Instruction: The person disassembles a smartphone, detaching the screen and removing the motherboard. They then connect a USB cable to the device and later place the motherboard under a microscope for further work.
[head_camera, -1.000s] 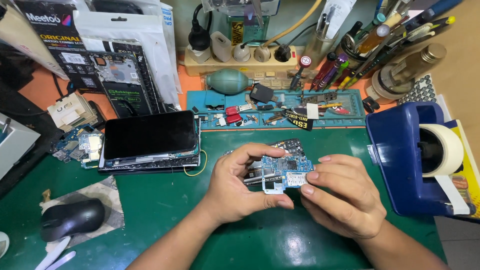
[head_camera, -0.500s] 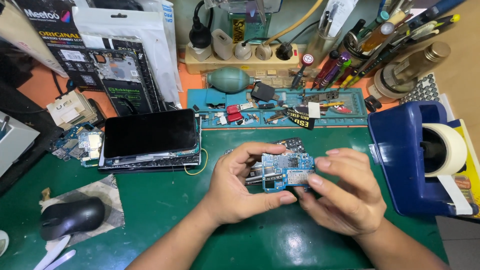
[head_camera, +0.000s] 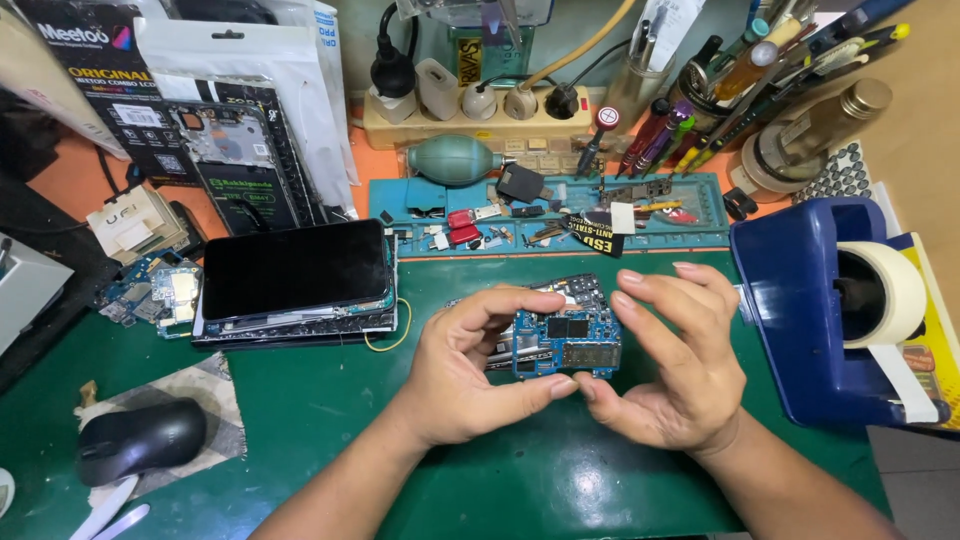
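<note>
Holding a small blue phone circuit board (head_camera: 566, 343) dotted with black chips and silver shields, the left hand (head_camera: 470, 375) and right hand (head_camera: 672, 365) both pinch it by its edges, just above the green counter mat (head_camera: 330, 410). Left of the board sits a black-screened phone (head_camera: 295, 268) on a stack. Behind that phone lean white and black parts packages (head_camera: 230, 110). Right of the board, a blue tape dispenser (head_camera: 815, 330) carries a cream roll. Behind the board, a round cup (head_camera: 700, 85) is crammed with screwdrivers.
</note>
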